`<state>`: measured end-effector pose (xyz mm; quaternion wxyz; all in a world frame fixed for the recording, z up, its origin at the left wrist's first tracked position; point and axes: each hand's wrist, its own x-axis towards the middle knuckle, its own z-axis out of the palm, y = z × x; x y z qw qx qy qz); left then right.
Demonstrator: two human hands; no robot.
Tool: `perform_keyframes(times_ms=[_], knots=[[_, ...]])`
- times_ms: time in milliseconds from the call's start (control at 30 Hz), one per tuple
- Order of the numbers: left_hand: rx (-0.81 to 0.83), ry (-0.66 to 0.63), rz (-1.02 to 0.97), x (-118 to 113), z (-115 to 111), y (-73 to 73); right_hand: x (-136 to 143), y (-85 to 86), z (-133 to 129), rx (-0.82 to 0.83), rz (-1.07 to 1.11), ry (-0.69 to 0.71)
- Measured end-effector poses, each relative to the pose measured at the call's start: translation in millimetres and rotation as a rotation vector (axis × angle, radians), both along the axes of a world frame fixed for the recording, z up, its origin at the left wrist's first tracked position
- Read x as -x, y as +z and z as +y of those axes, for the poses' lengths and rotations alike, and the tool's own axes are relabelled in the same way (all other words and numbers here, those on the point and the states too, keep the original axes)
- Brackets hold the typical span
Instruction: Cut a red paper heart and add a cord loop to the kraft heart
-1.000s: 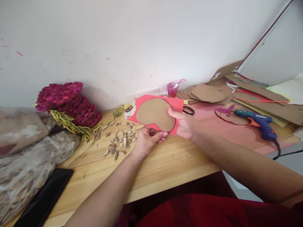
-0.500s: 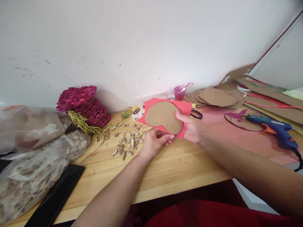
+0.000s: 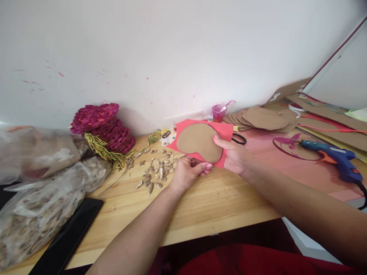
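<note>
A brown cardboard heart [image 3: 197, 141] lies flat against a sheet of red paper [image 3: 228, 131], which shows all round it with ragged edges. My right hand [image 3: 235, 156] grips the right side, its thumb pressing on the heart and its fingers behind the paper. At the lower edge my left hand [image 3: 190, 171] pinches the red paper between thumb and fingers. Both are held above the wooden table [image 3: 200, 206]. Behind the paper, black scissor handles [image 3: 239, 139] stick out on the right. Peanut shells [image 3: 160, 168] are scattered left of my left hand.
Stacked magenta shell-covered pieces [image 3: 106, 130] with yellow-green cord stand left. A clear bag of shells [image 3: 48, 210] and a black flat device [image 3: 71, 233] lie nearer. At right are cardboard cutouts [image 3: 263, 117], a blue glue gun [image 3: 335, 154] and a cup of magenta paint [image 3: 219, 113].
The whole view has shifted very slightly. Both hands keep the same hold on the red paper and cardboard heart.
</note>
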<state>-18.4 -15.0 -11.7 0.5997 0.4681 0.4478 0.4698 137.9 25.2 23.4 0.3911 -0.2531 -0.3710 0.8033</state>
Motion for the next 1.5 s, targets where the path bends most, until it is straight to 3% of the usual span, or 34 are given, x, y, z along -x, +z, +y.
perform_keyframes(times_ms=[433, 733, 833, 1133, 1500], knots=[[-0.040, 0.023, 0.011, 3.4, 2.7, -2.9, 1.0, -0.3, 3.3, 0.047, -0.011, -0.166], [-0.072, 0.325, -0.205, 22.0, 10.2, 8.8, -6.0, -5.0, 11.5, 0.069, -0.060, -0.279], [-0.053, 0.365, -0.211, 24.7, 11.8, 11.3, -6.4, -2.5, 10.4, 0.099, -0.073, -0.289], [-0.041, 0.339, -0.177, 27.8, 11.7, 11.1, -3.4, 7.4, 6.3, 0.129, -0.079, -0.316], [-0.052, 0.285, -0.205, 31.5, 12.6, 10.0, -7.7, 1.5, 11.3, 0.108, -0.084, -0.324]])
